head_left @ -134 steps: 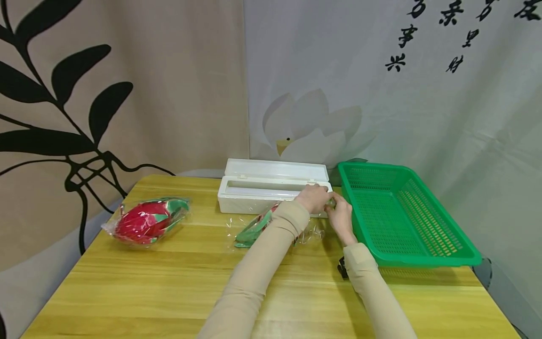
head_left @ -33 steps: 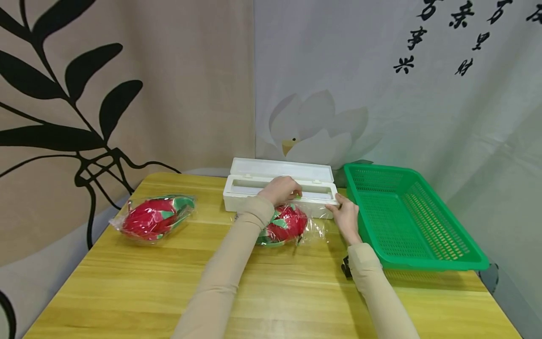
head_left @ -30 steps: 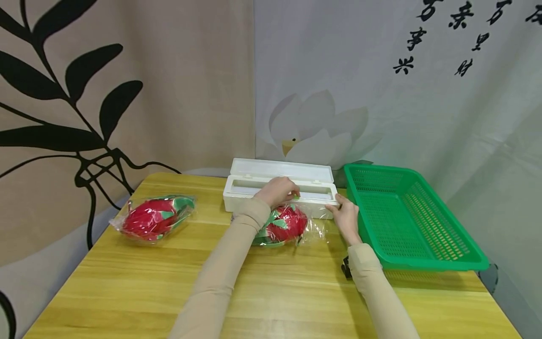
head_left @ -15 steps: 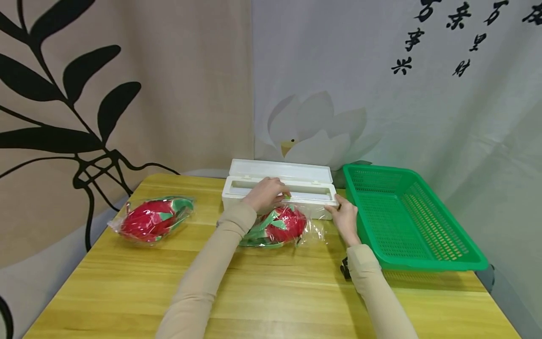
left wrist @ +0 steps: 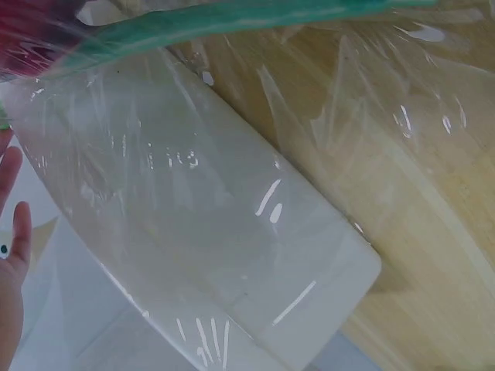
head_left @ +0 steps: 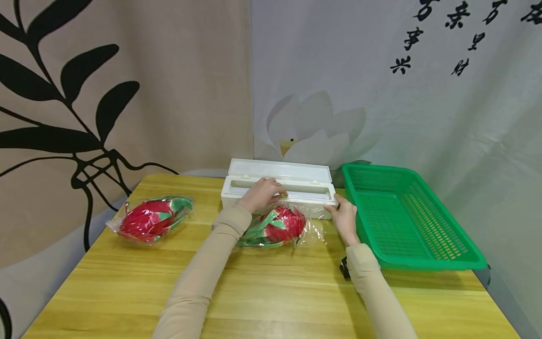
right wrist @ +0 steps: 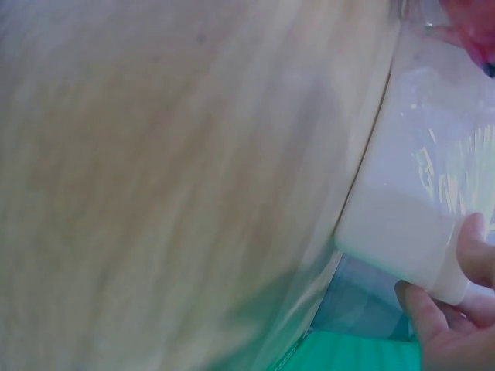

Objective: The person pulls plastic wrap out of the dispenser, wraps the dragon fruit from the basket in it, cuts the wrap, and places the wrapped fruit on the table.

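Two hands were on the white cling-film dispenser (head_left: 277,192) at the bench's 12 o'clock: left hand (head_left: 261,194) curled on its front edge, right hand (head_left: 344,219) pinching its 3 o'clock corner, film looked flimsy and clingy, so I'd grab edges.

Head cam sits high and looks forward and down over the whole table (head_left: 296,301), far enough back to catch both sleeves and the wall hangings. Left wrist cam is jammed right up close, looking past the left hand (left wrist: 9,255) along the white dispenser box (left wrist: 232,255), with cling film (left wrist: 402,131) just beyond the fingertips. Right wrist cam is even closer and mostly blur, facing the box's end corner (right wrist: 410,232), where the right hand (right wrist: 456,309) has its fingers. All three views share that box (head_left: 277,188).
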{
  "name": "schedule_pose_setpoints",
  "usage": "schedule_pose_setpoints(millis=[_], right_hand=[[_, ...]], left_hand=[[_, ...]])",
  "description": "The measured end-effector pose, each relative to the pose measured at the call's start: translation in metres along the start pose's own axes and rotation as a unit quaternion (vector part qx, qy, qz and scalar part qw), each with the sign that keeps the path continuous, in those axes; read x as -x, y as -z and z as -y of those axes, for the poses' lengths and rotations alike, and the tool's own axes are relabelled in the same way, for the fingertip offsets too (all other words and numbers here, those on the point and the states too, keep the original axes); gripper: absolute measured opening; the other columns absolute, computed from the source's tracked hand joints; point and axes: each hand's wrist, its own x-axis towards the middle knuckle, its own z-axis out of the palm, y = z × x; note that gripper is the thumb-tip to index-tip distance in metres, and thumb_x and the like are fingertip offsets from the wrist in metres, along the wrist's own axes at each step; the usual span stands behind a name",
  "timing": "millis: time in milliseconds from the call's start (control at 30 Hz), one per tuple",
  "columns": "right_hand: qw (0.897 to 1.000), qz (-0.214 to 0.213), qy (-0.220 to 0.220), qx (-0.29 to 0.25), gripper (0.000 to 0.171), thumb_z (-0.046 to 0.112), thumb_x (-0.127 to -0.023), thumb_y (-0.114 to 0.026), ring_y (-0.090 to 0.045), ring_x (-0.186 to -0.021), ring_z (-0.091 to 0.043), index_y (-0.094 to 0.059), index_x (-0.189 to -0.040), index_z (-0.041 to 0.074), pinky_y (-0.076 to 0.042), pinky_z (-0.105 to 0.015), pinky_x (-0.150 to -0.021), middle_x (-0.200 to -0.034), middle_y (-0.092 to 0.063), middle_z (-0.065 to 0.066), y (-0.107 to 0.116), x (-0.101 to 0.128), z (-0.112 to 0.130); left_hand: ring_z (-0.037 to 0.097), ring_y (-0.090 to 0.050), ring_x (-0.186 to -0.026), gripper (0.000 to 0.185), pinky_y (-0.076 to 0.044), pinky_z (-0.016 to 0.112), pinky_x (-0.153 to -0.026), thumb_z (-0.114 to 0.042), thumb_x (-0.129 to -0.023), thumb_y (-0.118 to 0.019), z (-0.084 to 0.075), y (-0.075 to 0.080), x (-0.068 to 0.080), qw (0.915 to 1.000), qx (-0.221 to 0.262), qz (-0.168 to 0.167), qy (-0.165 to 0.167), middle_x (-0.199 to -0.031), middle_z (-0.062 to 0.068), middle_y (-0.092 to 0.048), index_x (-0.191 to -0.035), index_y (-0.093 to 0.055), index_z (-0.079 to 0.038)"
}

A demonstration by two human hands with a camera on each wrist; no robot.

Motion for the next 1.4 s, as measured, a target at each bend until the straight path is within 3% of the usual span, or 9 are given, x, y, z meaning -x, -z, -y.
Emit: schedule_pose_setpoints(millis=[467,967,1167,1400], right_hand=[[1.000,0.005,-0.001,-0.005,0.055,0.015,-0.083,-0.072,-0.052,-0.124,-0.038,-0.053,-0.130,-0.006,-0.044,-0.048,-0.103,-0.132,-0.055,-0.024,0.001,-0.002,-0.001],[1.000,0.000,-0.001,-0.009,0.055,0.015,-0.083,-0.073,-0.052,-0.124,-0.037,-0.053,-0.130,-0.006,-0.044,-0.047,-0.103,-0.132,-0.055,-0.024,-0.001,-0.001,-0.003],[1.000,-0.001,-0.012,-0.010,0.055,0.015,-0.083,-0.073,-0.052,-0.124,-0.037,-0.053,-0.130,-0.005,-0.045,-0.048,-0.101,-0.132,-0.055,-0.024,0.000,-0.001,-0.002],[1.000,0.003,-0.012,-0.009,0.055,0.013,-0.084,-0.072,-0.052,-0.124,-0.037,-0.052,-0.131,-0.006,-0.048,-0.047,-0.098,-0.132,-0.054,-0.024,0.000,-0.002,-0.002]], left_hand=[[0.016,-0.061,-0.100,0.016,-0.048,0.037,-0.090,-0.020,-0.092,-0.063,0.011,-0.002,0.010,0.9996,0.000,-0.028,-0.001,-0.107,-0.005,-0.071,-0.105,-0.072,-0.022],[0.017,-0.063,-0.089,0.014,-0.051,0.035,-0.080,-0.013,-0.089,-0.065,0.052,0.004,0.055,0.9927,-0.027,-0.115,-0.023,-0.103,-0.005,-0.073,-0.099,-0.072,-0.020],[0.020,-0.062,-0.099,0.016,-0.048,0.041,-0.088,-0.016,-0.089,-0.066,0.057,0.005,0.064,0.9938,-0.018,-0.110,0.005,-0.109,-0.004,-0.072,-0.103,-0.071,-0.021],[0.022,-0.061,-0.102,0.017,-0.047,0.042,-0.090,-0.016,-0.088,-0.067,0.060,0.005,0.069,0.9931,-0.016,-0.116,0.008,-0.111,-0.001,-0.071,-0.104,-0.071,-0.020]])
